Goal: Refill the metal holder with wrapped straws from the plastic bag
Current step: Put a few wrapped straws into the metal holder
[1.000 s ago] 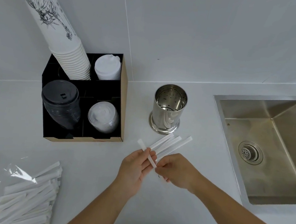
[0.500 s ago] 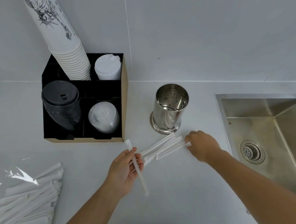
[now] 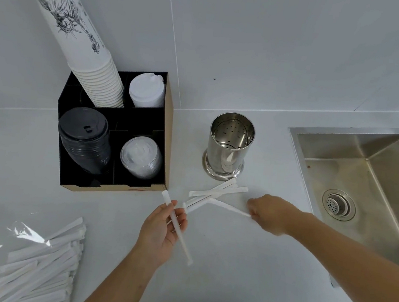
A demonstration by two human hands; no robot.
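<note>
The shiny metal holder (image 3: 228, 146) stands upright on the white counter, with nothing showing inside it. Just in front of it lies a small fan of wrapped straws (image 3: 216, 193). My left hand (image 3: 160, 232) holds one wrapped straw (image 3: 178, 229) upright and slanted, below and left of the holder. My right hand (image 3: 270, 216) rests on the counter to the right of the fan, fingers pinched on the end of another wrapped straw (image 3: 230, 207) that lies flat. The clear plastic bag (image 3: 17, 262) with many wrapped straws lies at the bottom left.
A black and brown organiser box (image 3: 165, 142) with stacked paper cups (image 3: 81, 45) and lids stands left of the holder. A steel sink (image 3: 362, 182) is sunk into the counter on the right. A tiled wall rises behind.
My right hand has slid down and right along the counter, drawing one straw out of the fan. My left hand keeps its single straw in nearly the same place.
</note>
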